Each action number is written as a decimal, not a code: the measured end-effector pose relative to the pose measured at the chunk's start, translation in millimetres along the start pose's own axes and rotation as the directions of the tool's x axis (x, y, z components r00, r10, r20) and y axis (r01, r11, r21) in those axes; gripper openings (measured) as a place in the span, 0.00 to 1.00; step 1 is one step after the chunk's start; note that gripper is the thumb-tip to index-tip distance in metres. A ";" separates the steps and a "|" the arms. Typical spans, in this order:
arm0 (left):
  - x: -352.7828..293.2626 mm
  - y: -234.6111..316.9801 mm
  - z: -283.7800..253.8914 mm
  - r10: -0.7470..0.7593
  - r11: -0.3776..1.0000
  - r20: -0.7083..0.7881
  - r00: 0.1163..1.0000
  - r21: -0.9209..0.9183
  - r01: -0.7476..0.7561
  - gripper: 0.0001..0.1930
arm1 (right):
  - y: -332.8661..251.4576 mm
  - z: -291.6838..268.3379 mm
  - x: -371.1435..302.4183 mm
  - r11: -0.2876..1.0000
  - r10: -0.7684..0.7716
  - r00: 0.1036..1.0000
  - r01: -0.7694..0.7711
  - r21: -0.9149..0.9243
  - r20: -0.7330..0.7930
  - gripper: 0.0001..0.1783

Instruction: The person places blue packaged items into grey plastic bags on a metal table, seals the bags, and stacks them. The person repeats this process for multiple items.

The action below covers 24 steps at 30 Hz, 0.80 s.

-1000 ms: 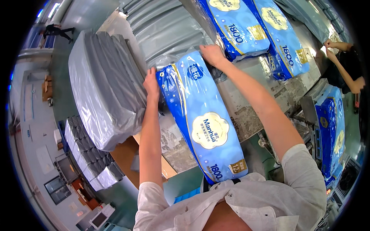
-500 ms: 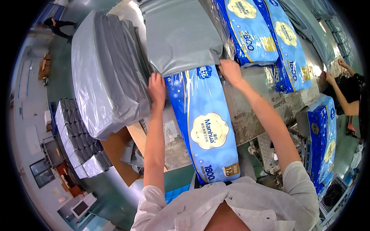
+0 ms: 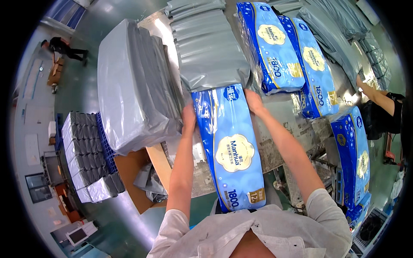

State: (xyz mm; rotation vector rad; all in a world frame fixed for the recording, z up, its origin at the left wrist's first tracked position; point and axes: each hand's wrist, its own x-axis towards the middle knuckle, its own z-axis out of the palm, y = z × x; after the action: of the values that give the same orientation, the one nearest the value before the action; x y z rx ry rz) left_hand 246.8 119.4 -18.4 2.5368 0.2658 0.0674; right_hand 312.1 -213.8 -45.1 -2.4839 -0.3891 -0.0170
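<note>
A long blue plastic-wrapped pack of toilet paper (image 3: 238, 129) lies lengthwise before me, its near end at my shirt. Its far end lies at the mouth of a grey plastic bag (image 3: 213, 56), the top layer of a stack of such bags. My left hand (image 3: 188, 117) grips the pack's left side just below the bag's mouth, its fingers partly hidden. On the other side my right hand (image 3: 254, 103) closes against the pack near the bag's right corner, with its fingertips tucked out of sight.
Bulky grey filled bags (image 3: 131, 86) stand at left, above an open cardboard box (image 3: 133, 182). More blue packs (image 3: 273, 47) lie at the far right of the metal table (image 3: 275, 129); others stand at right (image 3: 352, 155). A co-worker's arm (image 3: 374, 94) reaches in at right.
Both hands have shifted from the bag's edge toward me, down along the pack's sides. The bag's mouth hangs over the pack's far end without fingers visible on its rim.
</note>
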 end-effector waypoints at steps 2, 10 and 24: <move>-2.0 0.7 -4.1 -0.044 0.985 0.103 0.994 0.170 0.026 0.15 | 2.1 3.4 -4.6 0.999 0.033 0.999 -0.033 -0.002 0.040 0.16; -90.9 51.0 -58.4 -0.142 0.976 0.577 0.804 0.218 0.015 0.17 | 30.0 -46.5 -52.3 0.973 -0.067 0.776 0.190 -0.132 0.627 0.15; -273.9 60.9 -57.3 -0.333 0.943 0.325 0.885 0.097 0.319 0.16 | -38.4 -68.9 -386.9 0.854 0.450 0.700 -0.518 -0.040 0.554 0.17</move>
State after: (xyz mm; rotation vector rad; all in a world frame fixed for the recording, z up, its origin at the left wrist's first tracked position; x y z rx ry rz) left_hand -16.8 45.5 65.8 2.4534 0.5546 -0.5056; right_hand -63.4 -330.0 -6.9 -2.3540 0.0632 0.9315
